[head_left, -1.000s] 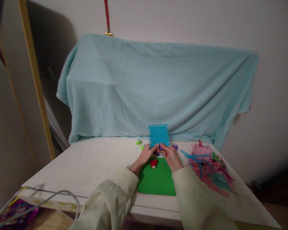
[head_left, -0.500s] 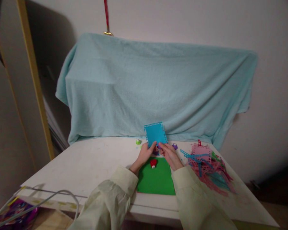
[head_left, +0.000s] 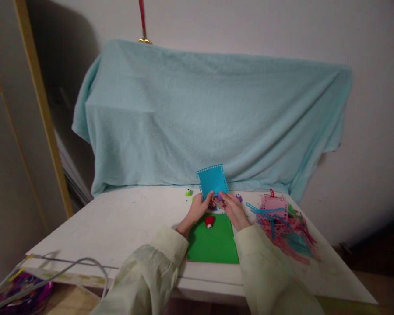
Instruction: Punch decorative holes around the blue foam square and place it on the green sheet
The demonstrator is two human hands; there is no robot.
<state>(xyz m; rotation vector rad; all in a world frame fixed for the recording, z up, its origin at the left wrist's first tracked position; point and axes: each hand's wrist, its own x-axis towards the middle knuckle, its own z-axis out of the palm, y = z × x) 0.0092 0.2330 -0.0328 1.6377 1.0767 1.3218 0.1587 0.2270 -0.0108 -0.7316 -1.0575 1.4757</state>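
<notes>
A blue paper square [head_left: 213,180] with small holes punched along its edges is held up above the table. My left hand [head_left: 198,210] pinches its lower left part with the thumb on top. At its lower right edge my right hand [head_left: 232,209] grips a small purple punch [head_left: 220,196], partly hidden by the fingers. Below the hands lies a green paper sheet [head_left: 212,243], with a small red punch [head_left: 209,221] on its upper part. Behind the left hand stands a small green punch [head_left: 188,192], and another purple punch [head_left: 238,197] is behind the right hand.
A pile of pink, red, blue and green punched paper strips [head_left: 282,225] lies at the right of the white table [head_left: 118,223]. A light blue cloth [head_left: 210,113] hangs behind. A grey cable [head_left: 68,266] and a purple packet [head_left: 22,291] are at the front left.
The view has shifted slightly. The hands still hold the blue square, and the purple punch shows a little more at its lower edge.
</notes>
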